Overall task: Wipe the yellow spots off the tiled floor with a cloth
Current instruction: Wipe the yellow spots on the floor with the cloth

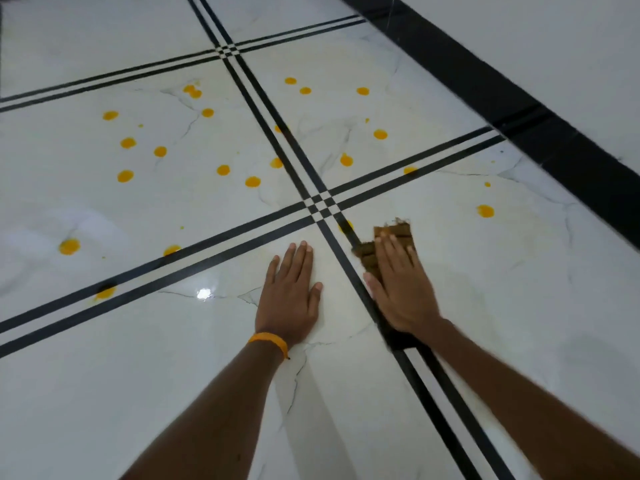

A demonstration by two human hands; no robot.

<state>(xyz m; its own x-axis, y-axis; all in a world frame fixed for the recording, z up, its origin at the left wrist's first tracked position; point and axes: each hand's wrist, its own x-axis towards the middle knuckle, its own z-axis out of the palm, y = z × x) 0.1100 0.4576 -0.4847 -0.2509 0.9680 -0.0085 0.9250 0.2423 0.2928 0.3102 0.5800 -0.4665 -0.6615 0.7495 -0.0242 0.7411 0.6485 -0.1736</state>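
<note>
Brown cloth (393,233), folded, frayed along its far edge, flat on the white tiled floor (156,375) just right of the crossing of black double stripes (322,203), touching the nearer stripe; pinned beneath the straight fingers (396,252) of the right hand (403,289), far end poking out past them. Left hand (289,292) with orange wristband (268,341) pressed flat on bare tile across the stripe, fingers straight, holding nothing; yellow spots (125,176) scattered over the tiles beyond, one just beside the cloth on the stripe.
</note>
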